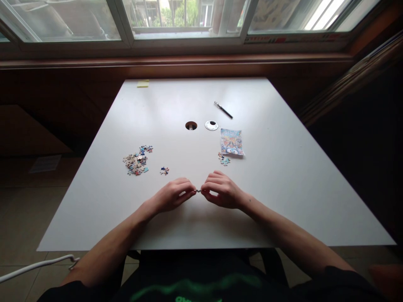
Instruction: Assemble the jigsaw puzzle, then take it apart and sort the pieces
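Note:
My left hand [174, 195] and my right hand [220, 191] rest on the white table [283, 176] near its front edge, fingertips meeting. Both pinch a tiny puzzle piece [198, 191] between them. A heap of loose puzzle pieces [136, 163] lies to the left, with a small cluster [146, 149] behind it and a few joined pieces [164, 170] just beyond my left hand. A picture card [232, 141] lies beyond my right hand, with a few pieces [223, 159] at its near left corner.
A black pen [223, 110] lies farther back. A round cable hole [191, 125] and its white cap [211, 125] sit mid-table. Yellow sticky notes [142, 84] lie at the far left corner. Windows run along the wall behind. A white chair arm [37, 265] shows lower left.

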### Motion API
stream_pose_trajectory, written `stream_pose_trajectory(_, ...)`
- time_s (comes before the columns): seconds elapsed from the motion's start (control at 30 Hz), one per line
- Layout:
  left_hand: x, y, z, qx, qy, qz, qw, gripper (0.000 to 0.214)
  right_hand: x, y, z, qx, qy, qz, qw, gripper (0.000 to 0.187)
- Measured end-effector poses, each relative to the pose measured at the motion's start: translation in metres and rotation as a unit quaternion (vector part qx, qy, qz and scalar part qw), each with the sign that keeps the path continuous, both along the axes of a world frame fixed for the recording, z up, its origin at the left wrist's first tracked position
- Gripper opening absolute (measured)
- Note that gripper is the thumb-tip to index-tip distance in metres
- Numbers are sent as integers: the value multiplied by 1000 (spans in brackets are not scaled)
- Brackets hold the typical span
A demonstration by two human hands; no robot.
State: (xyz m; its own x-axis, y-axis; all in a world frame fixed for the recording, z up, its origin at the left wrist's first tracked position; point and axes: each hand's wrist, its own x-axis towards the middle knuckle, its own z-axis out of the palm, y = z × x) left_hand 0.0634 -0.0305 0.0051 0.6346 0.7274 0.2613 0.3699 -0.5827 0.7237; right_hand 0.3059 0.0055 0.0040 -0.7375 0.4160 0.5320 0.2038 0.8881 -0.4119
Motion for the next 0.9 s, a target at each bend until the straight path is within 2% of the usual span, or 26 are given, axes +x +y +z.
stream_pose_trajectory(0.2,0,0,0,-7,10,-1,1000,19,-3,-2,2,-40,13,17,999,5)
stream_pose_trajectory(0.43,0,0,0,-9,8,6,1000,16,-2,-2,3,-38,11,17,999,5)
stream_pose_trajectory(0.53,0,0,-3,10,-4,15,1000,13,-2,-1,0,-9,-1,12,1000,6)
stream_pose_trajectory(0.77,3,2,-14,120,-29,28,992,10,-5,3,-12,86,-16,-21,996,7)
stream_pose_trajectory(0.9,7,1,-16,157,-44,38,986,10,-7,1,-14,125,-24,-35,991,12)
